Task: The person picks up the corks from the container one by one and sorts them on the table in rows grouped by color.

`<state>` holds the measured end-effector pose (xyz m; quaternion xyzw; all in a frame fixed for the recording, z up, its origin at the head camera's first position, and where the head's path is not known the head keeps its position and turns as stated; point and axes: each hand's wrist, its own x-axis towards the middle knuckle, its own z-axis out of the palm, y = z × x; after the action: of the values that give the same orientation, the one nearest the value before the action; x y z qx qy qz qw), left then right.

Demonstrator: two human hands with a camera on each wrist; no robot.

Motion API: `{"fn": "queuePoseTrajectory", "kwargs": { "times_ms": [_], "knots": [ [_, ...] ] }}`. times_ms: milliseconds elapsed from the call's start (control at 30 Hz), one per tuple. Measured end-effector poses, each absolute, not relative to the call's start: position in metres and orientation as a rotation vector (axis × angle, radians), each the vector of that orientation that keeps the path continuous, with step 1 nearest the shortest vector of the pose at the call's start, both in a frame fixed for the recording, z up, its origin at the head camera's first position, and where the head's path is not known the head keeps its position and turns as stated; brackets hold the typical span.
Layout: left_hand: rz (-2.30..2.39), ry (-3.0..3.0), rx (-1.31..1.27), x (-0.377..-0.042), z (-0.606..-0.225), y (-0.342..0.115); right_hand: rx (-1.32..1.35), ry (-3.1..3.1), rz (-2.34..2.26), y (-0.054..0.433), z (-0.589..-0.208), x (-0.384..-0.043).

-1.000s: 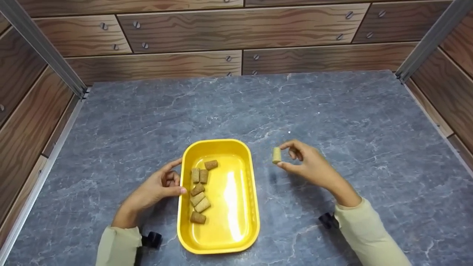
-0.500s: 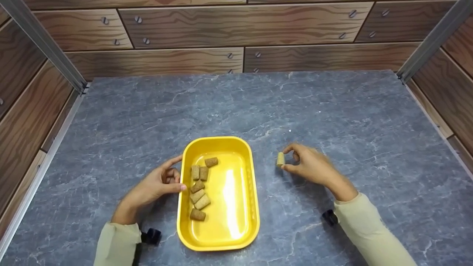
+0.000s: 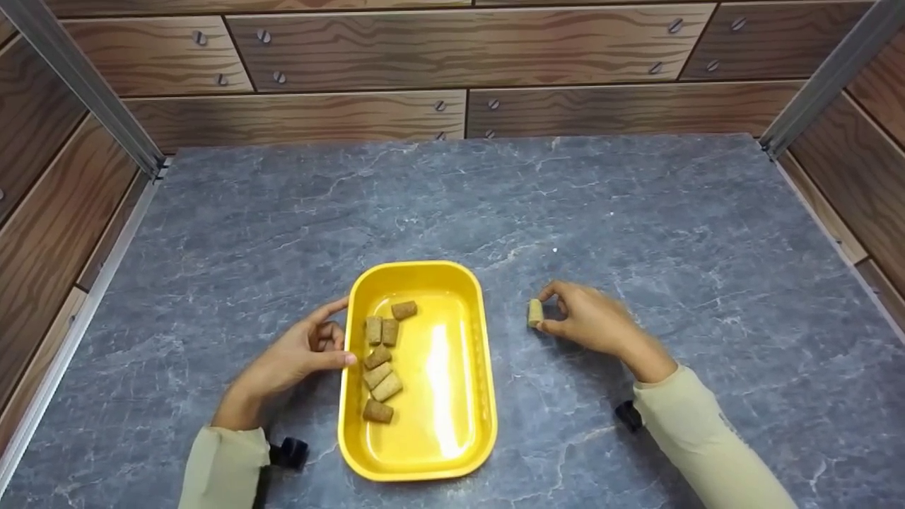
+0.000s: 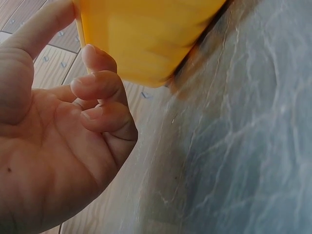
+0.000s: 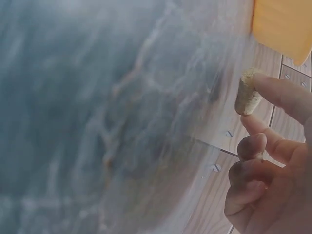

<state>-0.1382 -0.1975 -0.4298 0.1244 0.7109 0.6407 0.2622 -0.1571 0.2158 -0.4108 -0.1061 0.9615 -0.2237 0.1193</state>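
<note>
Left of the middle stands a yellow tray (image 3: pixel 417 468), with several brown corks (image 3: pixel 387 387) lying along its left side. My left hand (image 3: pixel 297 360) grips the tray's left wall, its thumb on the rim and its index finger against the outer side. The other left fingers curl in, as the left wrist view shows. To the tray's right, my right hand (image 3: pixel 594 318) pinches a single light cork (image 3: pixel 535 312) between thumb and index finger, one at each end. In the right wrist view this cork (image 5: pixel 247 92) is speckled and slightly tapered. The remaining right fingers are curled.
A grey marbled tabletop (image 3: pixel 396 205) spreads under everything. Wood-patterned panels (image 3: pixel 466 53) close off the back and both sides, with metal posts (image 3: pixel 99 92) at the corners. A tiny white speck (image 3: pixel 555 249) lies beyond the right hand.
My right hand has come down towards the tabletop and slightly nearer to me, with the cork still pinched. The left hand keeps its hold on the tray, and the corks inside lie as before.
</note>
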Motion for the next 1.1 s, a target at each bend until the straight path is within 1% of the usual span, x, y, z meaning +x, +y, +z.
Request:
{"fn": "queuePoseTrajectory", "kwargs": {
  "times_ms": [800, 1100],
  "knots": [
    [1.691, 1.977, 0.357, -0.139, -0.428, -0.198, -0.323, 2.768, -0.619, 0.214, -0.407, -0.157],
    [1.71, 1.943, 0.342, -0.138, -0.429, -0.199, -0.394, 2.871, -0.894, 0.202, -0.388, -0.146]
  ]
}}
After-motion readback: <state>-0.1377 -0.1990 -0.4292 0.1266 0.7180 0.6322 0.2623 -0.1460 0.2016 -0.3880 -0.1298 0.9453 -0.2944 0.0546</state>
